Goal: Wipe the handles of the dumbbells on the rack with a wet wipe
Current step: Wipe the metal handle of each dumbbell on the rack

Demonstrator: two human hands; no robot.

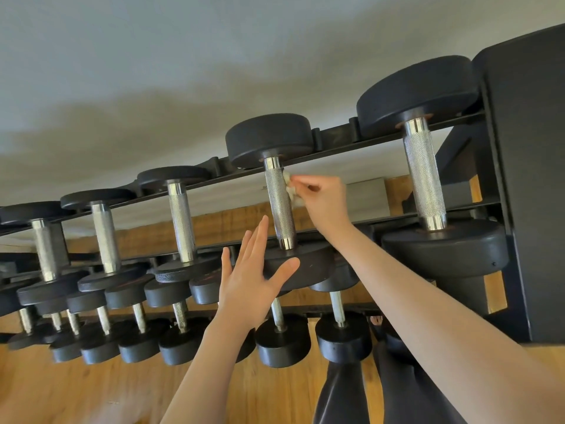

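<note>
While the right hand point(324, 197) pinches a limp wet wipe point(293, 191) against the knurled handle point(279, 206) at frame centre, the left hand point(253, 276) hovers open-fingered below. That dumbbell point(276, 191) looks heavy and steady on the rack point(336, 148); the wipe probably snags, so wrap it round mid-handle.

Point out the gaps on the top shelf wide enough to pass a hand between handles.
The widest gap lies between the handle being wiped and the big right dumbbell's handle; the right hand with the wet wipe is in it. Another lies between the wiped handle and the next handle left. Further left the handles crowd closer. The lower row is packed tight.
</note>
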